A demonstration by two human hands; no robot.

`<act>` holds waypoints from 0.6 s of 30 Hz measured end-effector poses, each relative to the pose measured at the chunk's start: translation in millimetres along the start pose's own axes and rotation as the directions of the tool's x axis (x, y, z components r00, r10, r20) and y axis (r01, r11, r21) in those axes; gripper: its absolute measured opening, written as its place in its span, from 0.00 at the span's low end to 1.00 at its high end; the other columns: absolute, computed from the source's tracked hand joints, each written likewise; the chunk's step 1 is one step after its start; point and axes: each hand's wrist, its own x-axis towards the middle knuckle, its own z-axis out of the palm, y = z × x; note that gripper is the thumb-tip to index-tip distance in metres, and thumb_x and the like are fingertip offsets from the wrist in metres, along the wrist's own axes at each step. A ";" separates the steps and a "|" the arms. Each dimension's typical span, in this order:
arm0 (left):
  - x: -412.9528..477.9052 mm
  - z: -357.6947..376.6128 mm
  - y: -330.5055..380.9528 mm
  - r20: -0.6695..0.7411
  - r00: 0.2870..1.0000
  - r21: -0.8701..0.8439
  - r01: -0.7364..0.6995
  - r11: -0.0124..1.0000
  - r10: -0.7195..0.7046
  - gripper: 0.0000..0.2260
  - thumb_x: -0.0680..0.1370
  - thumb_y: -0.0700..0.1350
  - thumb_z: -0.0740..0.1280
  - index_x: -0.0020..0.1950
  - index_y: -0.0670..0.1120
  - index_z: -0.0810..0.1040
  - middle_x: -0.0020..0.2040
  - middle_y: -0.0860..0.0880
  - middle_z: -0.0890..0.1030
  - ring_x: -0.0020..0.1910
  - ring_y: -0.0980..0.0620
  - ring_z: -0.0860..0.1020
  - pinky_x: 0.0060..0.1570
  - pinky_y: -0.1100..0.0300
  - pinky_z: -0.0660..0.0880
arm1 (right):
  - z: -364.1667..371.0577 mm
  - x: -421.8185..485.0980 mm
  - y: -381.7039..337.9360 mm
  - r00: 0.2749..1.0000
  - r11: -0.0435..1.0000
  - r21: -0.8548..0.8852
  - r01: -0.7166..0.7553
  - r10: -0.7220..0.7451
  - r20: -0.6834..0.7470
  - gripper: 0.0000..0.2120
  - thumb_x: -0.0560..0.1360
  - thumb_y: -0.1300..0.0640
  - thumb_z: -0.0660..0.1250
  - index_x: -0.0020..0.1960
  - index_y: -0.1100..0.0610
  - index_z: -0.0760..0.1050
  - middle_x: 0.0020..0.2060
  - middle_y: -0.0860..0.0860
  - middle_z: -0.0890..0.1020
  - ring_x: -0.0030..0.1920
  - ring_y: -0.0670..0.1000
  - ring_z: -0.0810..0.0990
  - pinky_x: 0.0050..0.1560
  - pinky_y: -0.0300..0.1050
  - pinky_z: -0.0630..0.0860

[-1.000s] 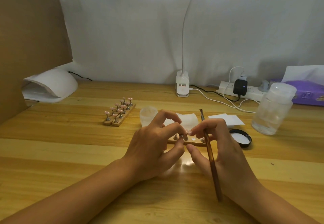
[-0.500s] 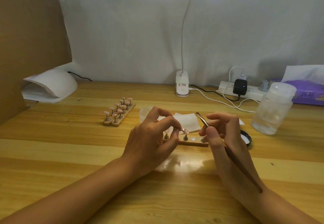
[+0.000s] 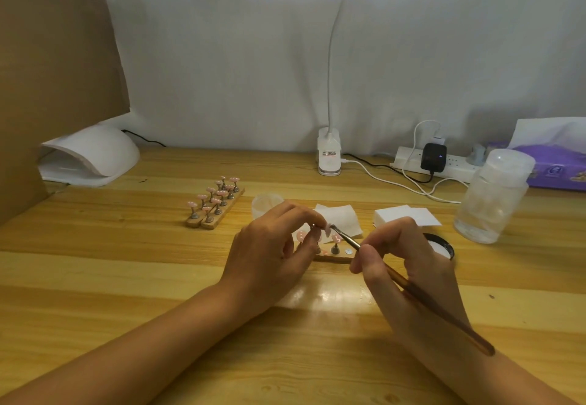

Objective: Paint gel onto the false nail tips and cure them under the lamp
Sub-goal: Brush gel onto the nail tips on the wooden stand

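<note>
head view: left hand (image 3: 269, 246) pinches a pink nail tip (image 3: 326, 229) by its peg above the wooden holder (image 3: 336, 258) to steady it; right hand (image 3: 409, 265) grips the brush (image 3: 347, 239) pen-style, bristles at that tip

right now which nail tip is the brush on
The nail tip the left hand holds above the near holder; the brush meets it, the others stand untouched.

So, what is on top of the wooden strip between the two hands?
On the wooden strip a pink nail tip stands upright, beside a bare metal disc. The left hand covers the strip's left end.
</note>
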 end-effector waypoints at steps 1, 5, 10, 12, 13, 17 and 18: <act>0.0 0.0 -0.3 0.000 1.000 0.000 -0.003 1.000 0.003 0.04 0.77 0.45 0.69 0.50 0.53 0.81 0.47 0.60 0.79 0.29 0.56 0.75 0.29 0.56 0.72 | 0.2 0.1 -0.1 1.000 1.000 -0.002 -0.001 0.001 0.000 0.02 0.76 0.47 0.60 0.48 0.42 0.68 0.36 0.40 0.80 0.43 0.45 0.81 0.44 0.41 0.76; 0.3 0.3 -1.4 0.002 1.000 0.000 -0.016 1.000 0.016 0.05 0.77 0.44 0.71 0.51 0.52 0.81 0.46 0.60 0.79 0.29 0.56 0.75 0.28 0.57 0.72 | 0.5 -0.2 -0.6 1.000 1.000 -0.012 0.011 -0.011 0.005 0.02 0.76 0.46 0.60 0.48 0.41 0.68 0.37 0.40 0.80 0.45 0.45 0.81 0.46 0.40 0.76; -0.4 0.6 -2.4 0.000 1.000 0.006 -0.025 1.000 0.025 0.04 0.77 0.45 0.70 0.51 0.51 0.81 0.45 0.61 0.79 0.29 0.56 0.75 0.28 0.59 0.71 | 1.1 -0.9 0.3 0.999 0.998 -0.050 0.028 -0.027 0.031 0.02 0.76 0.46 0.60 0.48 0.40 0.68 0.38 0.38 0.80 0.47 0.43 0.79 0.48 0.31 0.71; -0.3 0.4 -2.8 -0.001 1.000 0.004 -0.028 1.000 0.028 0.05 0.77 0.45 0.70 0.51 0.51 0.81 0.44 0.59 0.80 0.29 0.56 0.75 0.28 0.61 0.70 | 1.1 -0.8 0.5 0.999 0.998 -0.054 0.030 -0.028 0.035 0.02 0.76 0.46 0.60 0.48 0.41 0.68 0.38 0.38 0.80 0.47 0.43 0.79 0.48 0.31 0.70; -0.3 0.4 -2.9 -0.001 1.000 0.003 -0.031 1.000 0.031 0.05 0.76 0.44 0.71 0.51 0.50 0.81 0.44 0.59 0.80 0.29 0.56 0.75 0.29 0.63 0.68 | 1.1 -0.7 0.8 0.999 0.998 -0.056 0.032 -0.030 0.035 0.02 0.76 0.46 0.60 0.48 0.41 0.68 0.38 0.38 0.80 0.47 0.43 0.79 0.48 0.32 0.70; 0.1 0.1 -3.0 -0.008 1.000 -0.014 -0.025 1.000 0.025 0.04 0.76 0.45 0.71 0.51 0.50 0.82 0.44 0.60 0.80 0.30 0.57 0.75 0.31 0.69 0.64 | 1.0 -0.1 1.5 0.998 0.998 -0.060 0.037 -0.034 0.049 0.01 0.76 0.47 0.61 0.48 0.42 0.69 0.38 0.38 0.79 0.46 0.44 0.79 0.49 0.36 0.71; 0.3 0.0 -3.2 -0.012 1.000 -0.021 -0.023 1.000 0.023 0.04 0.76 0.45 0.71 0.51 0.50 0.82 0.44 0.60 0.80 0.30 0.57 0.75 0.31 0.70 0.63 | 0.9 0.0 1.6 0.998 0.997 -0.062 0.038 -0.035 0.050 0.01 0.76 0.47 0.61 0.48 0.43 0.69 0.38 0.38 0.79 0.46 0.44 0.79 0.49 0.38 0.72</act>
